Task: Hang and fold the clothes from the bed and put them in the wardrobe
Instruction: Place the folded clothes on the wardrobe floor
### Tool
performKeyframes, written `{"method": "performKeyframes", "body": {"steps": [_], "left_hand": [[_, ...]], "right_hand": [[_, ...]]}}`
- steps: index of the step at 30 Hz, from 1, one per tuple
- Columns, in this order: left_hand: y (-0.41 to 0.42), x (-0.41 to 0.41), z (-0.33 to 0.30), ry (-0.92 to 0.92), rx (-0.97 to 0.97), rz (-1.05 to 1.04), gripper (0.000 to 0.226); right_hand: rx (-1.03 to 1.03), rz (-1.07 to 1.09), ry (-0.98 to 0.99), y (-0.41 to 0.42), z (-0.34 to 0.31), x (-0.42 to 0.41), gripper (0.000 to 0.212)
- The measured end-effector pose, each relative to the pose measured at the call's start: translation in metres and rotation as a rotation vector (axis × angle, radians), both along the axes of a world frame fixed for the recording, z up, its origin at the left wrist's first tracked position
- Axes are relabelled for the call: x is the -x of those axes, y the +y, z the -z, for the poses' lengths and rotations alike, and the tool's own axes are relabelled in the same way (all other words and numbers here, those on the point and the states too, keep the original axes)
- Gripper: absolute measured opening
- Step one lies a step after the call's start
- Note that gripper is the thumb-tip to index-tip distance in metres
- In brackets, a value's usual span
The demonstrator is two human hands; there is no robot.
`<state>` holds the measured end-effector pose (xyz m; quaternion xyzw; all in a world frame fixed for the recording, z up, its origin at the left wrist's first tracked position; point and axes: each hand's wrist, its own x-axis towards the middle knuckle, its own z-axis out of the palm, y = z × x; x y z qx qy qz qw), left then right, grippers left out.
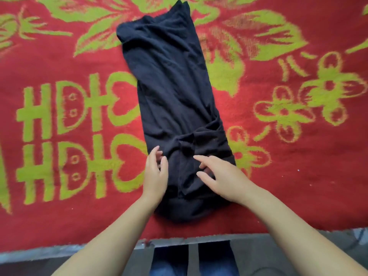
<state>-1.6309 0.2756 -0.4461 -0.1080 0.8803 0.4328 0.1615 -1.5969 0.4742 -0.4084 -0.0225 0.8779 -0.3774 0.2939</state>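
Head view: I see a dark navy garment (175, 100), soft knit with shallow wrinkles, folded into a long narrow strip. It lies on a bed (298, 176) covered by a fuzzy red blanket with green floral and character motifs. The strip runs from the near edge toward the far side, leaning slightly left at its far end.

My left hand (156, 176) rests at the strip's near left edge, grip relaxed and wide, fingers straight, holding nothing. My right hand (217, 176) lies on the near right part, fingers spread on the cloth, grip wide. A bunched fold sits just beyond both hands.
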Motion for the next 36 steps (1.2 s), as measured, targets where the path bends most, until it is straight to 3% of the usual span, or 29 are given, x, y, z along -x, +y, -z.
{"method": "performKeyframes", "body": {"steps": [2,5,8,12,16,19,21,24,26,28,29,31,33,36], "left_hand": [[0.015,0.017,-0.002,0.037,-0.055,0.107,0.054],[0.058,0.043,0.009,0.048,0.168,0.411,0.074],[0.097,0.081,0.015,0.038,0.49,0.618,0.041],[0.109,0.112,0.016,0.188,0.486,0.792,0.028],[0.06,0.097,0.018,0.204,0.521,0.582,0.03],[0.007,0.049,0.012,0.2,0.386,0.332,0.027],[-0.02,0.007,0.012,0.001,0.326,0.2,0.027],[-0.035,-0.05,0.011,-0.365,0.157,0.026,0.037],[-0.039,-0.073,0.014,-0.459,0.129,0.034,0.039],[-0.042,-0.083,0.015,-0.55,0.123,0.116,0.019],[-0.046,-0.085,0.014,-0.599,0.076,0.142,0.02],[-0.055,-0.09,0.008,-0.686,-0.076,0.137,0.033],[-0.062,-0.102,0.001,-0.721,-0.248,0.087,0.027],[-0.067,-0.13,0.0,-0.757,-0.287,0.167,0.023]], "right_hand": [[-0.176,-0.04,0.144,0.007,0.016,-0.013,0.06],[-0.484,-0.385,0.164,0.011,0.041,-0.038,0.075],[-0.568,-0.509,0.175,0.014,0.056,-0.055,0.079],[-0.609,-0.521,0.124,0.012,0.066,-0.059,0.082],[-0.616,-0.54,0.114,0.008,0.06,-0.056,0.085],[-0.492,-0.551,0.331,0.008,0.046,-0.067,0.072],[-0.41,-0.575,0.463,0.004,0.048,-0.083,0.062],[-0.41,-0.609,0.326,-0.011,0.048,-0.095,0.075],[-0.458,-0.609,0.199,-0.018,0.048,-0.095,0.086],[-0.494,-0.598,0.221,-0.02,0.046,-0.092,0.091],[-0.502,-0.599,0.247,-0.021,0.046,-0.091,0.088],[-0.495,-0.573,0.344,-0.018,0.046,-0.087,0.073],[-0.469,-0.561,0.414,-0.012,0.044,-0.081,0.058],[-0.434,-0.748,0.408,-0.002,0.033,-0.079,0.033]]}}
